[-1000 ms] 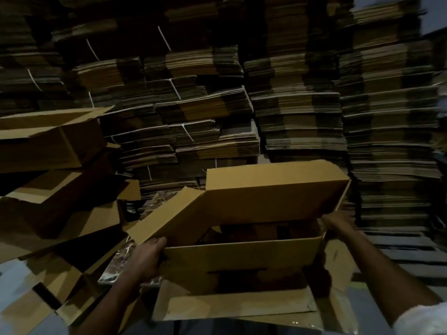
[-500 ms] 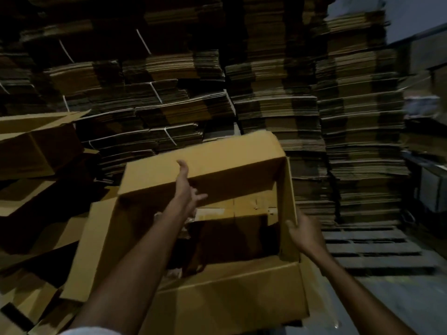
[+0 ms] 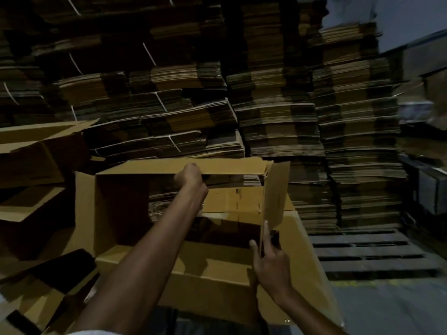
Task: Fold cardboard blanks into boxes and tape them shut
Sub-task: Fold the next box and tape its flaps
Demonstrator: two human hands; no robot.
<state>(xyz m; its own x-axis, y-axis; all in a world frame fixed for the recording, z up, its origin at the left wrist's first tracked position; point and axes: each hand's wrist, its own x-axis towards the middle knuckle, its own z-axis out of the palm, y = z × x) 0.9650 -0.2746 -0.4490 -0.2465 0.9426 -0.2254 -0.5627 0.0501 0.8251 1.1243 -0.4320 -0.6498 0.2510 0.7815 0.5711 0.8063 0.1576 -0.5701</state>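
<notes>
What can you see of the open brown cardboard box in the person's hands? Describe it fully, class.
The brown cardboard box is plain board, its top open toward the camera and its inside dark. The left hand grips the edge of its long far flap. The right hand pinches the upright right flap.
</notes>
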